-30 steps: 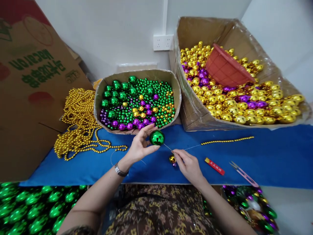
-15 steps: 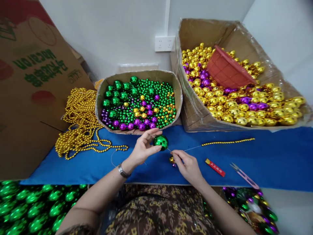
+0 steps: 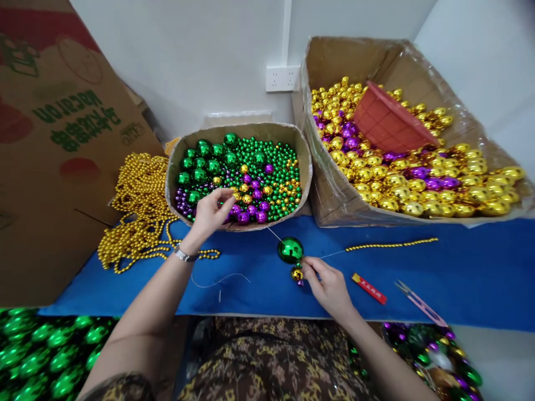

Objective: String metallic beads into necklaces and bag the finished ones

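Note:
My left hand (image 3: 212, 213) is over the near side of the small cardboard box (image 3: 308, 167), fingers curved and thumb slightly apart, close to a gold bead (image 3: 243, 188) and purple beads (image 3: 251, 210). I see nothing held in it. Between thumb and fingertips, my right hand (image 3: 328, 284) pinches a string of beads above the blue cloth. A large green ball (image 3: 290, 250) is threaded there, with a small gold bead (image 3: 296, 273) and a tiny purple one (image 3: 300, 283) beside the fingertips. A thin stiff end (image 3: 275, 234) sticks out of the ball toward the box.
Gold bead chains (image 3: 137, 206) lie left of the box. A larger carton (image 3: 321, 200) holds gold and purple beads and a red basket (image 3: 388, 120). On the blue cloth (image 3: 259, 301) are a gold bead strand (image 3: 393, 244), a red packet (image 3: 368, 288) and pink thread snips (image 3: 422, 303).
My left hand has let go of the large green ball and moved left and up over the bead box. My right hand keeps the string, with the ball shifted slightly right.

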The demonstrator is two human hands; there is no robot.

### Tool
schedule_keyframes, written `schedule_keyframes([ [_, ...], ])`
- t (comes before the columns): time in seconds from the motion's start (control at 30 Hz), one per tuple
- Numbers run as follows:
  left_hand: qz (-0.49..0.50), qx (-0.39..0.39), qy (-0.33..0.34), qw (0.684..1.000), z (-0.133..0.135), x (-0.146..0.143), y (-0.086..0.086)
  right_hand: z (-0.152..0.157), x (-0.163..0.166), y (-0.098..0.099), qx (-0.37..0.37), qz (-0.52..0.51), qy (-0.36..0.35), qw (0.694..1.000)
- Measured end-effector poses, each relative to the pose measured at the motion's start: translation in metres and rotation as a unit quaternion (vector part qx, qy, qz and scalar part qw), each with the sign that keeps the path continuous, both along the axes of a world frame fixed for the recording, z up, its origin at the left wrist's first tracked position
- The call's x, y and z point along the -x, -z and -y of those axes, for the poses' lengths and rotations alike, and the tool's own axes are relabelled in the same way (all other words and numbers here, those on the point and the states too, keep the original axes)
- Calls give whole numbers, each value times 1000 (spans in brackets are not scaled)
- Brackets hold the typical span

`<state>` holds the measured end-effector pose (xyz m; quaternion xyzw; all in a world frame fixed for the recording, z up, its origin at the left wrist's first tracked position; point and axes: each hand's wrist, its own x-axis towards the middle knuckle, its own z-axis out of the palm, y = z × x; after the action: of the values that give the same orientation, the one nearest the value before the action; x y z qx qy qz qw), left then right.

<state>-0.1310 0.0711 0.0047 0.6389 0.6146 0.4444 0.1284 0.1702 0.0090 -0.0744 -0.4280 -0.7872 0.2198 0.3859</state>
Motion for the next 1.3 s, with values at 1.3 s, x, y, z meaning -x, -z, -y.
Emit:
schedule_keyframes([
  [1.3, 466, 236, 198, 830, -13, -69, 1, 4, -1, -11, 15, -23, 52, 998],
])
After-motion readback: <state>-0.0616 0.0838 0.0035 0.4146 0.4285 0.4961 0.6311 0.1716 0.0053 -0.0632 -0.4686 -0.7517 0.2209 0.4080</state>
